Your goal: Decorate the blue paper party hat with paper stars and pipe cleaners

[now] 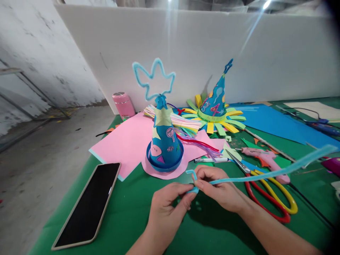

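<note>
Both my hands pinch one light blue pipe cleaner (265, 174) low over the green table (127, 212). My left hand (166, 209) grips its bent, hooked end between thumb and fingers. My right hand (217, 186) is closed on the stem just beside it, and the long free part runs up to the right. Just beyond my hands stands a blue paper cone hat (164, 141) topped with a blue pipe-cleaner star outline (154, 79), on a pink paper sheet (127, 141).
A dark phone (89, 203) lies at the left. Scissors with red and yellow handles (268, 193) and a pink glue gun (261, 156) lie to the right. A second cone hat on a paper sunburst (215, 106), a pink cup (123, 105) and blue paper (276, 122) sit farther back.
</note>
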Motion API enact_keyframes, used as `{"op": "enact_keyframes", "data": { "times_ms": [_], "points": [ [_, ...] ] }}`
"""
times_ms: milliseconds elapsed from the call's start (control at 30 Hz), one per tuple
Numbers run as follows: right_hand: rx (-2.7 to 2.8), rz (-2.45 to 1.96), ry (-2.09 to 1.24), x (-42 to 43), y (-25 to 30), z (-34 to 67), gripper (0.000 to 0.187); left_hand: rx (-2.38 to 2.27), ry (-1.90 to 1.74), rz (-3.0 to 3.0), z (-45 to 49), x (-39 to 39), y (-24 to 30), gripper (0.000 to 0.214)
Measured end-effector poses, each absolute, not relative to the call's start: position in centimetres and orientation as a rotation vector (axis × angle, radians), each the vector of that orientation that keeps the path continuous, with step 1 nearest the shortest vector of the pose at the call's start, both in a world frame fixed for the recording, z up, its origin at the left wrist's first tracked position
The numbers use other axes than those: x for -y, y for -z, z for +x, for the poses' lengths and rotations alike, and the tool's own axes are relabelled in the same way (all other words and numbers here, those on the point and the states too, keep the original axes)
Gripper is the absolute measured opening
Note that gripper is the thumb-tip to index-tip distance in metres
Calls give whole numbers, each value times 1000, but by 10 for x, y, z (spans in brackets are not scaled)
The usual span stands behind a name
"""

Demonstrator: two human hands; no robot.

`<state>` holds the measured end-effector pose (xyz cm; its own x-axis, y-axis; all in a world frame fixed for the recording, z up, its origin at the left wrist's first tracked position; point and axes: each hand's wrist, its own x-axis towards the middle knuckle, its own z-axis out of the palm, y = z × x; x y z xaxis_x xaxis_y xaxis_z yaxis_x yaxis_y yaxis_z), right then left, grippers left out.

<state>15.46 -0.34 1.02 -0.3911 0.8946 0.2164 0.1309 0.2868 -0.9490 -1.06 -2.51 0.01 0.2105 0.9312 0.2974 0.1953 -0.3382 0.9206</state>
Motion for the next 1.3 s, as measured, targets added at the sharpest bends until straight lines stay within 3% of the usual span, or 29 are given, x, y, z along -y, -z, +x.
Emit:
{"op": "enact_keyframes", "data": {
  "times_ms": [600, 867, 1300],
  "points": [
    [1698, -1007, -1061, 9, -5, 149, 19, -989, -1089, 1009, -3, 23, -9, 7],
    [1618, -1111, -1282, 12, -6, 147, 15, -1037, -1084, 1054, -5, 21, -7, 6],
    [1730, -1135, -1033, 15, -3, 144, 18, -1009, -906, 1186, -8, 20, -6, 24]
  ]
}}
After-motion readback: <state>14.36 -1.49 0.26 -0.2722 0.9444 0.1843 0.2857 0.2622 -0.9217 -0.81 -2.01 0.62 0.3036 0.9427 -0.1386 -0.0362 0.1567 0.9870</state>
